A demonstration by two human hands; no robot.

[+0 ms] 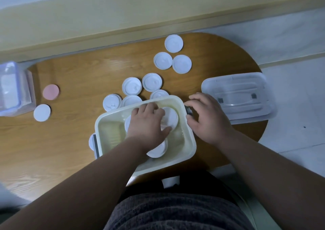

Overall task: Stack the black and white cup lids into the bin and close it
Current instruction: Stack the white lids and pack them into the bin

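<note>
White plastic lies under the fingers (154, 107) of the left hand (147, 124): they are curled over a white lid (171, 119) inside the bin, with the thumb on its near edge, so the hand holds this lid and sets it down. The right hand (209, 119) is just beside the right wall of the bin. Its forefinger and thumb are narrow around a dark clip (189, 110) on that wall, and it seems to steady the bin in this way.

The cream bin (191, 141) stands at the near edge of the tabletop (70, 124), a little turned. Inside it more white lids (158, 149) lie partly under the left wrist; they overlap more than they make a neat pile.

The step in hand is, I think, to seat this lid on the others. To do it well, the lid should come down flat and centred on one pile, rim into rim, so that the pile stays low enough for the cover. The right hand should keep the bin from sliding while the left presses.

Outside, many loose white lids (131, 86) lie behind the bin, so the task looks far from the end. I cannot see a black lid plainly. The clear cover (237, 96) waits on the right, near the right hand. Far left there is a pink lid (51, 92) and a clear box (12, 89).
</note>
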